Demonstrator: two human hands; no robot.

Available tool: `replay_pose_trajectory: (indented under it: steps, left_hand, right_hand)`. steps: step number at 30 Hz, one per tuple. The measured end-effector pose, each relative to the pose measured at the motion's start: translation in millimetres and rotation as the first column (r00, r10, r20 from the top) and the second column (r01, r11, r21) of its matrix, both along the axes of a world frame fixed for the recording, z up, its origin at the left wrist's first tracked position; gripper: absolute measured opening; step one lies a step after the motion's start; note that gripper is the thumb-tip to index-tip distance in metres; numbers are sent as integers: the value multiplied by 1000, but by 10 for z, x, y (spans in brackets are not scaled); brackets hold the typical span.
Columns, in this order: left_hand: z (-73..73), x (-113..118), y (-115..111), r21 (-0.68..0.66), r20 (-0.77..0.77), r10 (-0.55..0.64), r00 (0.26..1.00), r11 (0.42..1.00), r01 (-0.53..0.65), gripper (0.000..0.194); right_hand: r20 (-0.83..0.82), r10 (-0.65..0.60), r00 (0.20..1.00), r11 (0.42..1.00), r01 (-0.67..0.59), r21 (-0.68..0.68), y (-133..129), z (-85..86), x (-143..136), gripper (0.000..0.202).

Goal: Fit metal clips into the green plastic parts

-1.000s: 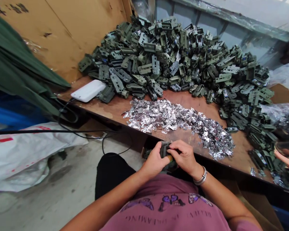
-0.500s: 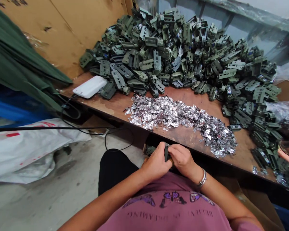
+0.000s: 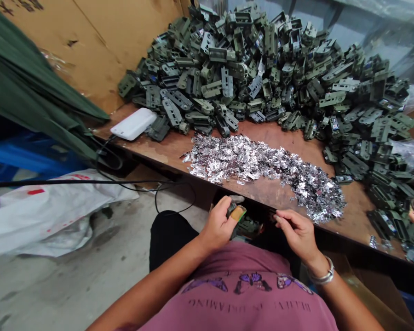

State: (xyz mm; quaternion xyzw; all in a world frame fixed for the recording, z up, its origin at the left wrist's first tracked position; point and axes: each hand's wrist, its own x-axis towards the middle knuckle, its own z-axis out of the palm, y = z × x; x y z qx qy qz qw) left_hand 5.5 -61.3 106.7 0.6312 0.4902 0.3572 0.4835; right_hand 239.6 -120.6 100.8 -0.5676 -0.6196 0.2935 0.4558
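Observation:
My left hand (image 3: 218, 226) is in front of the table edge, its fingers closed around a grey-green slotted housing (image 3: 232, 208) that they mostly cover. Yellow tape wraps its thumb. To the right, apart from it, my right hand (image 3: 298, 234) pinches thumb and forefinger together; whatever is at the fingertips is too small and dark to make out. Small shiny metal clips (image 3: 234, 158) lie in a long heap on the table just beyond both hands. Below the edge, between the hands, more green housings (image 3: 250, 225) show in shadow.
A large pile of green housings (image 3: 224, 82) covers the back and right of the wooden table (image 3: 148, 151). A white power-bank-like device (image 3: 134, 124) with a black cable lies at the left. A white sack (image 3: 51, 216) rests on the floor; green cloth (image 3: 31, 87) hangs at left.
My hands, together on the housing before, have separated. The right hand has moved right, away from the housing, while the left keeps hold of it and has turned. The view has shifted slightly.

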Motion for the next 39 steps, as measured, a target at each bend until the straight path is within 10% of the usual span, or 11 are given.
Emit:
replay_pose_trajectory:
  steps: [5,8,14,20,26,31,36,39]
  left_hand:
    - [-256,-35,22,-570,158,183,970,819,-62,43]
    - [-497,-57,68,-684,38,231,972,716,-144,45]
    - [-1055,0,263,-598,-151,38,988,792,-122,31]
    - [-1382,333,547,-511,-360,-116,926,854,-91,28]
    - [-1398,556,582,-499,-391,-198,899,866,-26,33]
    - [-1252,386,424,-458,-308,-153,939,889,-6,23]
    - [-944,131,207,-493,-94,-231,968,856,157,32]
    - [-718,159,109,-531,137,-356,924,761,372,38]
  right_hand:
    - [54,-212,976,977,211,26,-24,44,412,13]
    - [80,-435,897,900,433,40,15,-23,831,23]
    - [166,-739,653,674,718,173,81,-171,1919,38]
    - [643,-567,514,797,540,272,248,-102,2414,38]
    - [928,-173,329,952,296,73,652,13,2367,51]
    - [990,-17,140,958,286,-24,669,145,2406,44]
    - [910,-382,163,823,508,255,424,264,2316,26]
    - [638,-631,440,760,516,396,290,311,1903,18]
